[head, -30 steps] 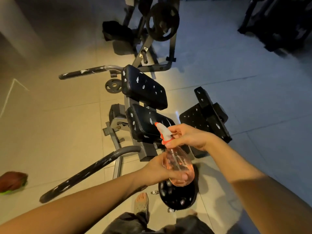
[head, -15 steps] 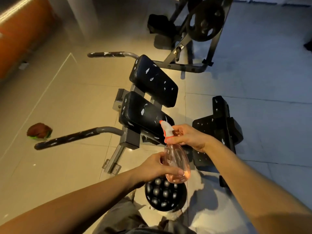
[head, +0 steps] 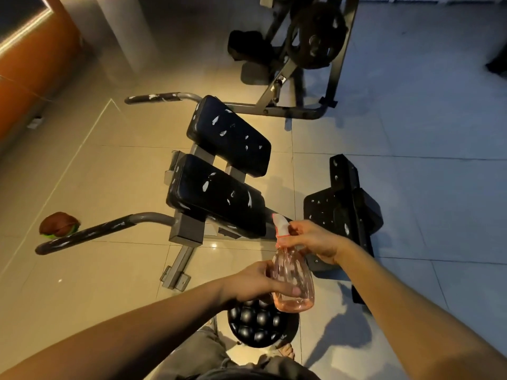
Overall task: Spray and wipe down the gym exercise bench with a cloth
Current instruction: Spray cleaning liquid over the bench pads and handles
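Tiled floor (head: 411,133) fills the frame, lit warm at left and cold blue at right.

Exercise bench (head: 214,196) sits centre frame. It has two black pads on a grey frame, both flecked with pale marks that could be wear or residue; cannot tell which. One curved handle (head: 82,237) reaches to the lower left.

Plate-loaded machine (head: 315,37) stands at upper right, apart from the bench. Black foot plate (head: 343,204) is right of centre. Round studded seat (head: 255,325) is at bottom centre, under the hands.

Pink spray bottle (head: 293,281) is held upright at lower centre, just short of the near pad. Its white nozzle (head: 279,224) points towards that pad.

Left hand (head: 255,281) grips the bottle body, fingers wrapped round it. Right hand (head: 312,239) grips the neck and sprayer head, fingers curled.

Brown-and-green bundle (head: 59,227) lies on the floor at mid-left, well apart from the hands. Possibly the cloth; cannot tell.

Progress, as judged: early. No mist or wet sheen shows on the pads, and neither hand holds a cloth. Spraying looks about to begin, and all the wiping is left.
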